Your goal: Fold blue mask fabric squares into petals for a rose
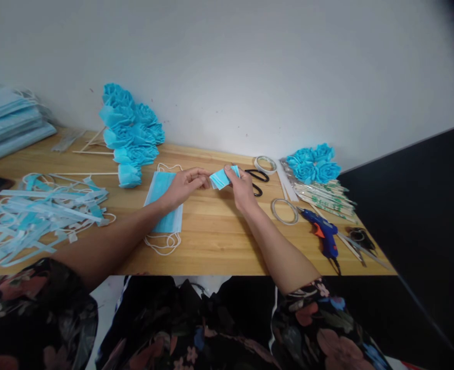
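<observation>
My right hand (242, 190) grips a small folded stack of blue mask fabric (222, 178) between thumb and fingers, above the middle of the table. At the fabric's left edge is my left hand (188, 186), its fingers bent and thumb close to the index finger; whatever they may pinch is too small to make out. Under my left wrist lies a blue face mask (161, 187) with white ear loops. Scissors with black handles (258, 176) lie just beyond my right hand, partly hidden by it.
Blue fabric flowers (132, 131) on sticks lie back left, others (313, 163) back right. Cut mask strips (53, 205) and stacked masks (11, 121) occupy the left. On the right are tape rolls (284, 211), a blue glue gun (325, 234) and wrapped sticks (327, 199).
</observation>
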`<state>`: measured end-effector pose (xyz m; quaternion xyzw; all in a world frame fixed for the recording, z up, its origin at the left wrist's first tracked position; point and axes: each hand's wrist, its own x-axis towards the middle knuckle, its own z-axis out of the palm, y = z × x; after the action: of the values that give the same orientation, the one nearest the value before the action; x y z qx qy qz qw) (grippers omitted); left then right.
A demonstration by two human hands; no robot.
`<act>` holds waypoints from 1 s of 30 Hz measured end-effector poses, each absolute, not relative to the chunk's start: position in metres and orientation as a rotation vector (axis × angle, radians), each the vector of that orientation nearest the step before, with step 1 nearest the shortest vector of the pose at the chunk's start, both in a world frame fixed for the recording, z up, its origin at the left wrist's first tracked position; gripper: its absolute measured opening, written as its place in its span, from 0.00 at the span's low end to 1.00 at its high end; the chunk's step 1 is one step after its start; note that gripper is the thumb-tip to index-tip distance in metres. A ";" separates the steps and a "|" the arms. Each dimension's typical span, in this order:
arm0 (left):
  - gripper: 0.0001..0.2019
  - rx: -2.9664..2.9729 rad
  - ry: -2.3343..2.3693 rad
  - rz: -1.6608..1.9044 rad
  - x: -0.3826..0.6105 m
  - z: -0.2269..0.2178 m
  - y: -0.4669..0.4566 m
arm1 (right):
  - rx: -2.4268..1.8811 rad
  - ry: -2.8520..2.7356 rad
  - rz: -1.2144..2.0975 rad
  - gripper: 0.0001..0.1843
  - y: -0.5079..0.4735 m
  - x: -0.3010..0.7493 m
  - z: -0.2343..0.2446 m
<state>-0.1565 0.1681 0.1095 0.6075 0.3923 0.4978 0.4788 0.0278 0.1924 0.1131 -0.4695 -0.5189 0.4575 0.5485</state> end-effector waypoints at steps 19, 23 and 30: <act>0.15 1.676 1.084 1.110 -0.154 0.100 0.171 | -1.121 -1.655 0.972 0.27 0.181 0.024 0.115; 0.13 1.681 1.054 1.115 -0.151 0.104 0.169 | -1.107 -1.598 0.972 0.31 0.184 0.024 0.109; 0.09 1.653 1.117 1.169 -0.154 0.105 0.173 | -1.084 -1.491 1.010 0.32 0.185 0.025 0.114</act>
<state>-0.1537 0.1728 0.1051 0.6542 0.4421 0.4627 0.4031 0.0246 0.1848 0.1143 -0.4476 -0.6156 0.4169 0.4969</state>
